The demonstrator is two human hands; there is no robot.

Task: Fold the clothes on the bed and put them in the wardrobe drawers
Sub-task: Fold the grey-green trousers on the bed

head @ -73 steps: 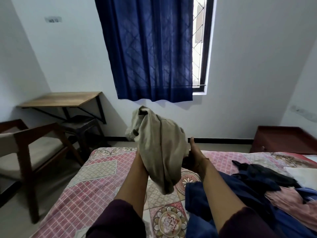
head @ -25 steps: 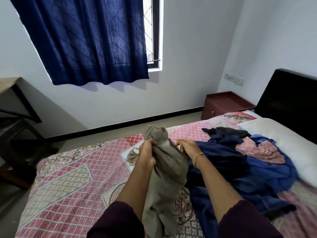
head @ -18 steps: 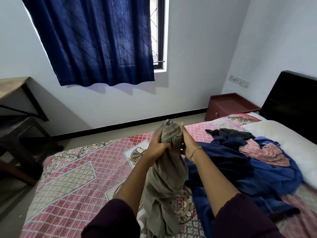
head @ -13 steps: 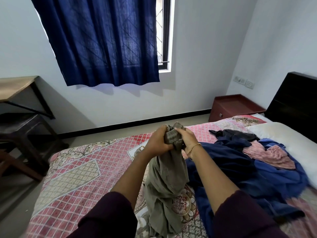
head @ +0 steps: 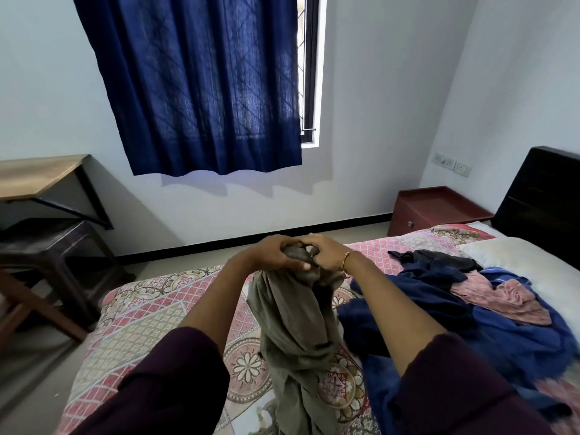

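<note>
Clothes: your left hand and right hand both have a closed grip on the bunched top of the olive garment, fingers curled round it. It hangs down onto the patterned bed. Just right of it on the bed, a loose pile: blue cloth, dark garment, pink garment. Bedside cabinet has its drawer closed; contents not visible.

One bed, one pillow, one curtain, one nightstand and one desk. Two hands and one olive garment. One heap of clothes, its number of pieces indistinguishable.
</note>
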